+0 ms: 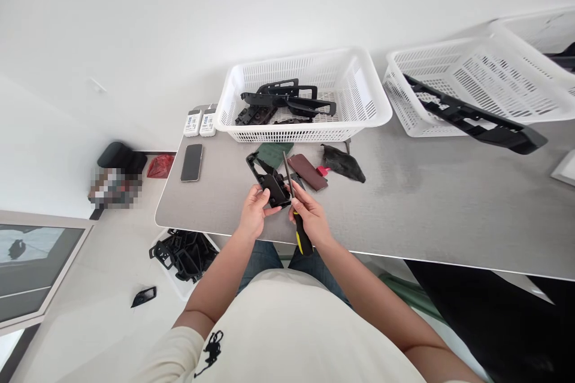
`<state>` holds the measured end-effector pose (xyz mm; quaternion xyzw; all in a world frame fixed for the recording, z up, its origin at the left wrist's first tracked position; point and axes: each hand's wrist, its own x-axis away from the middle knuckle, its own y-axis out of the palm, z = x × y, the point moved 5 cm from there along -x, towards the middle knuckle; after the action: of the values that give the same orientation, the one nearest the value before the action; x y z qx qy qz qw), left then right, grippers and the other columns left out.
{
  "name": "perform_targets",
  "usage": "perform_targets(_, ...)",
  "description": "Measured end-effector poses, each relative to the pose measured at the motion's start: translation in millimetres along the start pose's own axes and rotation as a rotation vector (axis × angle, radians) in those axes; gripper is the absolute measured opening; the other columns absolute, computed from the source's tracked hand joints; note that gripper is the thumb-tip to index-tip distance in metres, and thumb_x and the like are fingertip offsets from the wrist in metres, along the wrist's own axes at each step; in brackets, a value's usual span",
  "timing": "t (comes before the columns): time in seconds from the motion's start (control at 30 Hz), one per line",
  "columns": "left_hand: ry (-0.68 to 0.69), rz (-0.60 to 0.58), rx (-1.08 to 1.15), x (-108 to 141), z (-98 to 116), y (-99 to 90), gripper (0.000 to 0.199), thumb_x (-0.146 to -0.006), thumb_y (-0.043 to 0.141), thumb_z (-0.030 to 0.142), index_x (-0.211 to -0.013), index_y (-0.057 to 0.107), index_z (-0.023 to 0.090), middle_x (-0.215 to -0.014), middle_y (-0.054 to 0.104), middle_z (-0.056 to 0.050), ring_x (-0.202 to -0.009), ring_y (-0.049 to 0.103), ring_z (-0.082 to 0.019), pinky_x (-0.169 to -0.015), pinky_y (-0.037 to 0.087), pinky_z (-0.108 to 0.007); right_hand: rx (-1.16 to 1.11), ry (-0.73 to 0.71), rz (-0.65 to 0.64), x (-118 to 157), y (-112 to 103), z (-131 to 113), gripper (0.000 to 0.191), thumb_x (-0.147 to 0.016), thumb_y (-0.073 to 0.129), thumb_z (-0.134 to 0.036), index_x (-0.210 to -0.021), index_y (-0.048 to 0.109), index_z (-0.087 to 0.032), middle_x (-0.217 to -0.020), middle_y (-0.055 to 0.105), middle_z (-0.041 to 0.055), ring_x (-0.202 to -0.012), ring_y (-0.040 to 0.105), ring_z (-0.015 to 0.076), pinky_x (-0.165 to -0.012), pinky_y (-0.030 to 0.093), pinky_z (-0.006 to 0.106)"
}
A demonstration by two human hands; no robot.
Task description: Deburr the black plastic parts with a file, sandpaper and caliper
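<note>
Held in left hand (253,212), thumb on top, fingers closed: black plastic bracket (275,189), open-framed at far end, directly in front of central white basket (287,134), between the two hands and just beyond the fingers. Gripped narrowly in right hand (313,215): screwdriver (303,234), yellow and black handle, shaft pointing toward central white basket and close along right side of bracket. Contact between right fingertips and bracket: cannot tell. Just before central white basket, on grey table (426,203): dark green piece (277,152), maroon piece (308,172), small red item (322,171), crumpled black material (345,164). Left of central white basket: two white devices, smartphone (191,163) nearer. Inside central white basket: several black plastic parts (291,102). Right of it: second white basket (404,114), with long black trim (476,119).
</note>
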<state>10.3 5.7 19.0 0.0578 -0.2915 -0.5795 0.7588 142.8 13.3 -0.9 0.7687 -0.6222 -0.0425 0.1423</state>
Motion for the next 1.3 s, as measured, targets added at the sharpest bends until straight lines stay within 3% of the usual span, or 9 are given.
perform_targets(0.2, -0.019, 0.088, 0.095, -1.6, -4.6, -2.2, 0.034, -0.065, 0.076, 0.037, -0.082, 0.053, 0.019, -0.083, 0.066, 0.001, -0.076, 0.065, -0.012, -0.076, 0.056, -0.032, 0.087, -0.021, -0.022, 0.0, -1.9, -1.8, 0.056, -0.083, 0.053, -0.042, -0.138, 0.046, -0.032, -0.140, 0.051, 0.0084, -0.049, 0.045, 0.0061, -0.047, 0.042, 0.027)
perform_targets(0.53, 0.052, 0.063, 0.210, 1.9, -7.6, -1.6, 0.033, -0.059, 0.078, 0.022, -0.084, 0.056, 0.019, -0.081, 0.068, 0.002, -0.084, 0.067, -0.015, -0.095, 0.049, -0.041, 0.317, -0.112, -0.038, 1.5, -20.4, -10.9, 0.052, -0.086, 0.051, -0.041, -0.137, 0.047, -0.030, -0.131, 0.059, 0.0068, -0.051, 0.047, 0.0076, -0.053, 0.049, 0.029)
perform_targets(0.6, 0.097, 0.067, 0.170, 1.7, -6.0, -2.5, 0.036, -0.059, 0.079, 0.021, -0.085, 0.055, 0.020, -0.080, 0.068, 0.002, -0.084, 0.066, -0.014, -0.096, 0.049, -0.041, 0.450, -0.171, -0.103, 3.7, -27.0, -25.9, 0.049, -0.088, 0.050, -0.039, -0.136, 0.049, -0.029, -0.128, 0.062, 0.0064, -0.060, 0.057, 0.0113, -0.060, 0.053, 0.032)
perform_targets(0.67, 0.135, 0.087, 0.114, 1.7, -5.5, -3.8, 0.037, -0.059, 0.080, 0.025, -0.085, 0.054, 0.020, -0.078, 0.068, 0.002, -0.081, 0.066, -0.014, -0.093, 0.050, -0.041, 0.602, -0.249, -0.239, 7.4, -29.9, -44.3, 0.044, -0.089, 0.048, -0.034, -0.132, 0.054, -0.028, -0.127, 0.063, 0.0050, -0.089, 0.065, 0.0194, -0.081, 0.054, 0.038)
perform_targets(0.73, 0.162, 0.109, 0.058, 2.3, -5.8, -5.0, 0.037, -0.060, 0.080, 0.030, -0.083, 0.053, 0.020, -0.076, 0.068, 0.002, -0.080, 0.066, -0.014, -0.091, 0.051, -0.041, 0.725, -0.291, -0.392, 12.2, -31.0, -60.4, 0.042, -0.089, 0.047, -0.029, -0.130, 0.056, -0.029, -0.125, 0.064, 0.0042, -0.108, 0.062, 0.0242, -0.093, 0.050, 0.044)
perform_targets(0.8, 0.185, 0.124, 0.018, 3.3, -6.2, -5.8, 0.038, -0.061, 0.080, 0.033, -0.083, 0.052, 0.020, -0.076, 0.068, 0.001, -0.080, 0.066, -0.015, -0.088, 0.052, -0.041, 0.802, -0.280, -0.493, 16.2, -32.7, -71.7, 0.043, -0.090, 0.046, -0.026, -0.132, 0.054, -0.030, -0.126, 0.063, 0.0033, -0.112, 0.061, 0.0253, -0.096, 0.048, 0.045)
perform_targets(1.03, 0.219, 0.122, -0.041, 5.5, -5.3, -4.9, 0.038, -0.062, 0.079, 0.036, -0.084, 0.052, 0.021, -0.075, 0.068, 0.001, -0.080, 0.067, -0.015, -0.083, 0.054, -0.036, 0.922, -0.236, -0.595, 15.0, -32.7, -81.7, 0.045, -0.089, 0.045, -0.023, -0.132, 0.054, -0.032, -0.126, 0.063, 0.0018, -0.107, 0.063, 0.0261, -0.090, 0.051, 0.042)
perform_targets(1.23, 0.240, 0.121, -0.054, 4.9, -3.6, -7.7, 0.036, -0.064, 0.077, 0.036, -0.086, 0.053, 0.021, -0.078, 0.069, -0.001, -0.082, 0.067, -0.016, -0.083, 0.055, -0.037, 0.958, -0.219, -0.640, 7.4, -37.8, -83.0, 0.044, -0.090, 0.042, -0.028, -0.132, 0.054, -0.031, -0.096, 0.071, 0.0044, -0.077, 0.064, 0.0211, -0.069, 0.053, 0.036)
perform_targets(1.3, 0.243, 0.129, -0.055, 4.3, -3.1, -9.7, 0.036, -0.065, 0.077, 0.036, -0.087, 0.053, 0.020, -0.079, 0.069, -0.001, -0.083, 0.067, -0.016, -0.083, 0.055, -0.037, 0.941, -0.213, -0.637, 7.8, -40.4, -83.5, 0.042, -0.090, 0.042, -0.030, -0.130, 0.056, -0.030, -0.093, 0.071, 0.0045, -0.076, 0.063, 0.0211, -0.070, 0.052, 0.036)
